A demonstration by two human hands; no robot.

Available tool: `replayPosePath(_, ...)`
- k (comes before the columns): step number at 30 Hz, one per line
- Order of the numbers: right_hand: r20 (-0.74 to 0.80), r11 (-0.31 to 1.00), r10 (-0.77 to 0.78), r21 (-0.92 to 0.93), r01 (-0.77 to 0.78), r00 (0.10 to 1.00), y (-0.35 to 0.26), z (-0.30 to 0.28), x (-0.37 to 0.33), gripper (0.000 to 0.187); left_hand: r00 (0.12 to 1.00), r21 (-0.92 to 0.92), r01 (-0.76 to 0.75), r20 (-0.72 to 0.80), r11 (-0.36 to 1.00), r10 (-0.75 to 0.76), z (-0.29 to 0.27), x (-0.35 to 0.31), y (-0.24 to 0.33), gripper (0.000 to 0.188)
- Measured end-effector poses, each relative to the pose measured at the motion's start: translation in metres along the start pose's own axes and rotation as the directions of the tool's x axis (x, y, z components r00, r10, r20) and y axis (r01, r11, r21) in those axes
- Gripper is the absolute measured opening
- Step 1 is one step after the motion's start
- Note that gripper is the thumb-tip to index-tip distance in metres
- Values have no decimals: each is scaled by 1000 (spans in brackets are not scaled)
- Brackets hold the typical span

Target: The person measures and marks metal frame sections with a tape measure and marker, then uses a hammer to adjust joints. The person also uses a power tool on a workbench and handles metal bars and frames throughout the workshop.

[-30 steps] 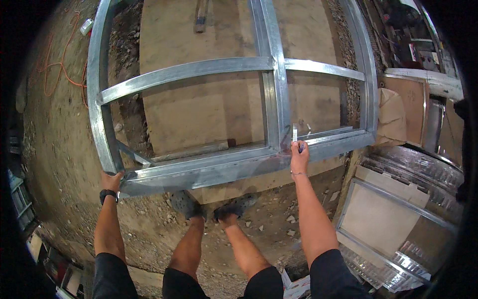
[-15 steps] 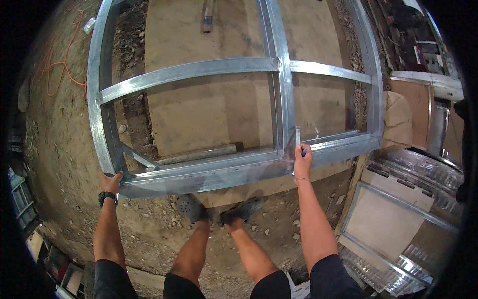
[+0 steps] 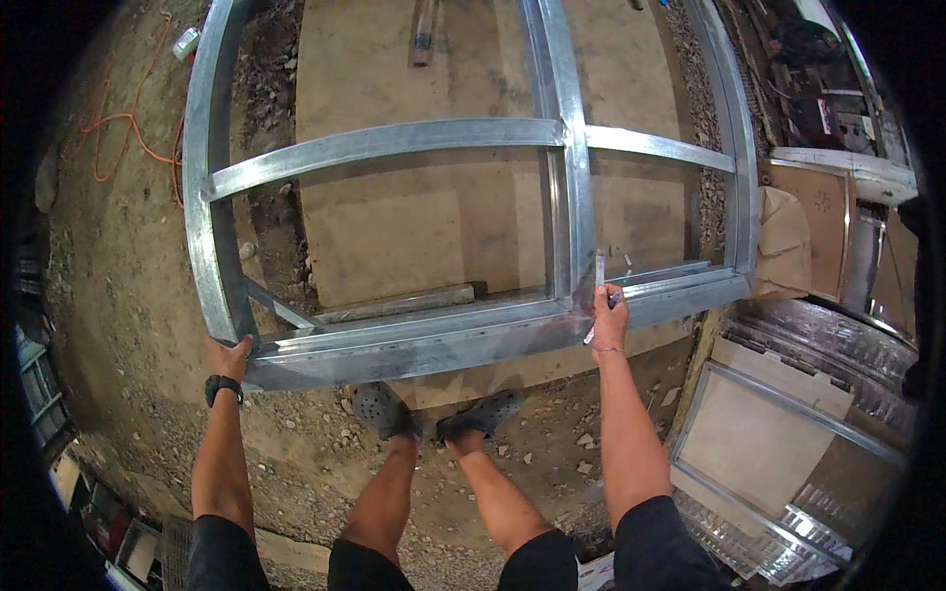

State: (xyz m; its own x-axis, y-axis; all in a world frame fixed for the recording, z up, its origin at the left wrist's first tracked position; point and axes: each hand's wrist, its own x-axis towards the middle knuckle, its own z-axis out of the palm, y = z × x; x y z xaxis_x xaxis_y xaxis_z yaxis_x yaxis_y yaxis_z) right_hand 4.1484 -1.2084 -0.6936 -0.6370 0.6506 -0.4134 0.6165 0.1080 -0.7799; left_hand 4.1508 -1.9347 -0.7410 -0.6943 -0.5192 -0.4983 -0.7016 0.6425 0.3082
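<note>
A large frame of galvanized metal tubing (image 3: 424, 360) lies in front of me, with crossbars and a middle upright. My left hand (image 3: 229, 360) grips its near left corner, thumb on top, a dark watch on the wrist. At the foot of the middle upright, my right hand (image 3: 611, 313) is closed around a narrow, flat metal ruler-like strip (image 3: 599, 266). The strip's upper end stands above my fingers and its lower end shows under the hand, against the near rail. Something small and dark, perhaps a pen, pokes out by my fingers; its kind is unclear.
Brown boards (image 3: 414, 217) lie on the dirt under the frame, with a wood-like bar (image 3: 424, 39) at the far end. An orange cord (image 3: 128, 118) curls at the left. Panels with metal strips (image 3: 759, 424) lie at right. My shoes (image 3: 379, 409) stand near the front rail.
The frame, boards and both hands appear slightly farther right in the view. The strip's lower end now shows more below my right hand. Both hands keep their holds.
</note>
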Motion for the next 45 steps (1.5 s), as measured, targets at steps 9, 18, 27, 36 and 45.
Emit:
replayPosePath(9,240,942,74,302,-147,968,-93,61,1,22,756,-26,-643,-177,765,630,118,-95,129,59)
replayPosePath(18,307,994,-87,90,62,948,-42,55,43,22,412,172,-856,796,487,444,217,-219,355,77)
replayPosePath(27,385,976,-204,151,156,900,-36,64,39,24,431,196,-874,737,445,521,234,-210,319,70)
replayPosePath(36,259,935,-284,288,207,923,-22,76,39,28,323,102,-921,739,375,591,242,-206,331,52)
replayPosePath(45,391,963,-260,178,205,883,-48,70,38,27,351,243,-932,791,270,501,245,-177,326,61)
